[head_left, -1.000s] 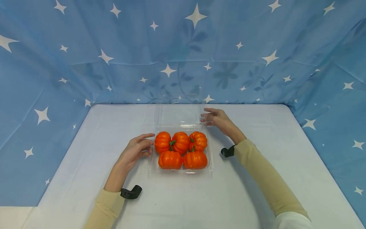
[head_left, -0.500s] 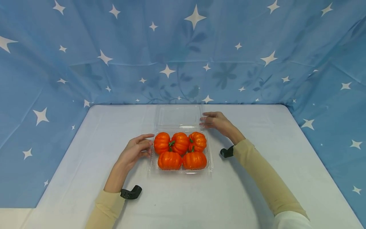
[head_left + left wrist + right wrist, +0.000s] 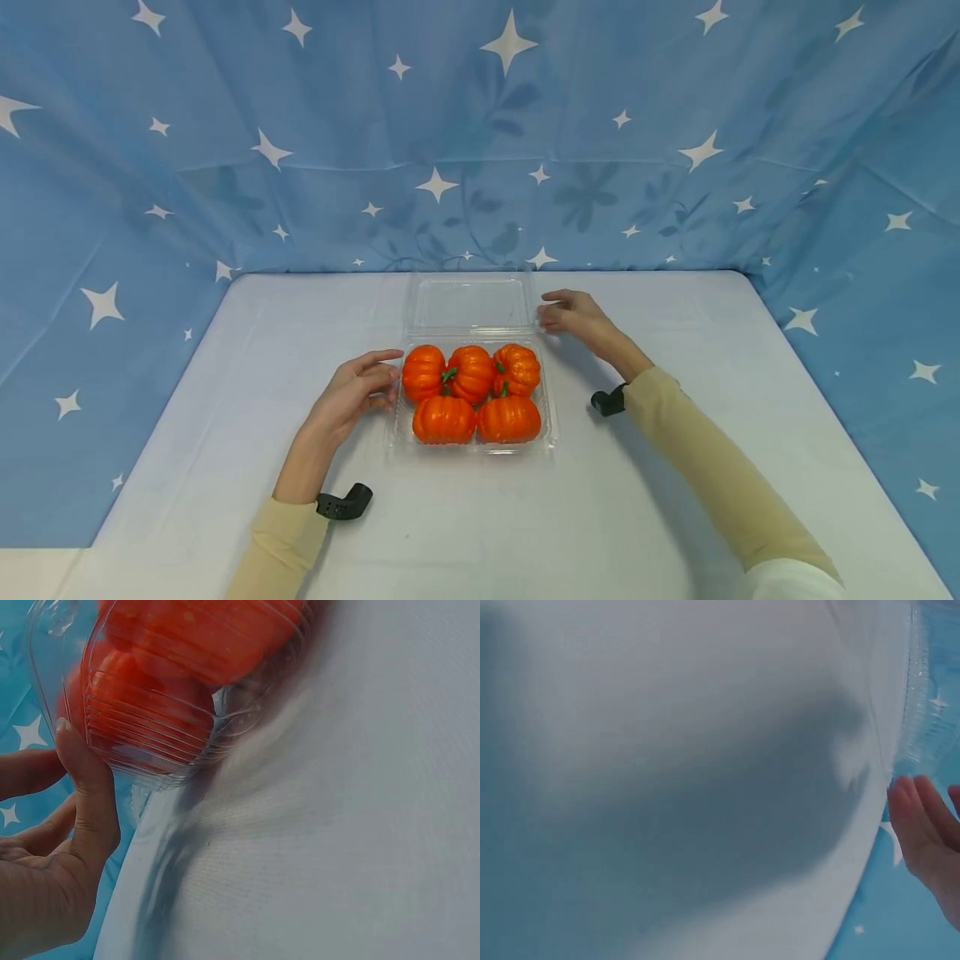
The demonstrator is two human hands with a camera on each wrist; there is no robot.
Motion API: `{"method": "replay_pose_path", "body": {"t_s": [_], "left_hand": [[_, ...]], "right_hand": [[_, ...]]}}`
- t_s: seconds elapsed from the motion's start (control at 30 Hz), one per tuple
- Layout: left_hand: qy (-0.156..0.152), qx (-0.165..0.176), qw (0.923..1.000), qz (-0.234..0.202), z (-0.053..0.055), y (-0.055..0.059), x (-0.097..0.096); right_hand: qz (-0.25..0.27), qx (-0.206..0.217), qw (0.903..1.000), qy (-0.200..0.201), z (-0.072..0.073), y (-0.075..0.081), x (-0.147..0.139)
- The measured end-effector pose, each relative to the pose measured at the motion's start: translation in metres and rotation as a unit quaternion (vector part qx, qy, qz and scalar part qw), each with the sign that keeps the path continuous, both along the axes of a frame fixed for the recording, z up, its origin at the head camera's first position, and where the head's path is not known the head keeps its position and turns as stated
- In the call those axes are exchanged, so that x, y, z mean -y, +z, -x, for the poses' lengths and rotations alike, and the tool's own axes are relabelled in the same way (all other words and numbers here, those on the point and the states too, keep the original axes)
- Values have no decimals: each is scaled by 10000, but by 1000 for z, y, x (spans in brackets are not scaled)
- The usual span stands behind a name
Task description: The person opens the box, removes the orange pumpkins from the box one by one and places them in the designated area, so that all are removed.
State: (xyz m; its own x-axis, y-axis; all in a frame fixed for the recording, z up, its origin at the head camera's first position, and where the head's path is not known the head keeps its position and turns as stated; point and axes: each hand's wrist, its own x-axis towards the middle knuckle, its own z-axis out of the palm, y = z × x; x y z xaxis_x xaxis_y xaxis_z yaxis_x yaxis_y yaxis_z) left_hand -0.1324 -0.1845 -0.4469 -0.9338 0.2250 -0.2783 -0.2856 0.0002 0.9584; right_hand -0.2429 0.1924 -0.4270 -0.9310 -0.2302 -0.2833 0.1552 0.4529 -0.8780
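Observation:
A clear plastic clamshell container lies mid-table, holding several small orange pumpkins with green stems. Its hinged lid is folded back toward the curtain. At the container's left side my left hand pinches the rim; the left wrist view shows the thumb tip on the rim, with a finger partly hidden behind it. My right hand is beside the lid's right edge, fingers relaxed and holding nothing. In the right wrist view, its fingertips are just below the clear lid.
A white cloth covers the table. Blue curtain with white stars rises behind it and at both sides. Each wrist carries a black strap camera.
The lid has tipped back and down flatter behind the container. My right hand first followed it down, then drew slightly right, off its edge. The left hand has stayed at the rim.

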Motion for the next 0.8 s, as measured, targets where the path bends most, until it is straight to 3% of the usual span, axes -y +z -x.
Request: {"method": "replay_pose_path", "body": {"t_s": [0.07, 0.17, 0.33, 0.53, 0.8], "left_hand": [[1, -1, 10000, -4, 0, 0, 0], [18, -1, 10000, -8, 0, -1, 0], [9, -3, 10000, 6, 1, -1, 0], [167, 15, 9999, 38, 1, -1, -1], [478, 85, 9988, 104, -7, -1, -4]], "right_hand": [[-625, -541, 9965, 100, -7, 5, -2], [-1460, -1341, 9795, 356, -18, 13, -2], [-1793, -2106, 9559, 986, -39, 23, 0], [-1574, -2563, 9387, 1686, -62, 32, 6], [-1592, -2546, 9204, 2504, -79, 36, 16]]}}
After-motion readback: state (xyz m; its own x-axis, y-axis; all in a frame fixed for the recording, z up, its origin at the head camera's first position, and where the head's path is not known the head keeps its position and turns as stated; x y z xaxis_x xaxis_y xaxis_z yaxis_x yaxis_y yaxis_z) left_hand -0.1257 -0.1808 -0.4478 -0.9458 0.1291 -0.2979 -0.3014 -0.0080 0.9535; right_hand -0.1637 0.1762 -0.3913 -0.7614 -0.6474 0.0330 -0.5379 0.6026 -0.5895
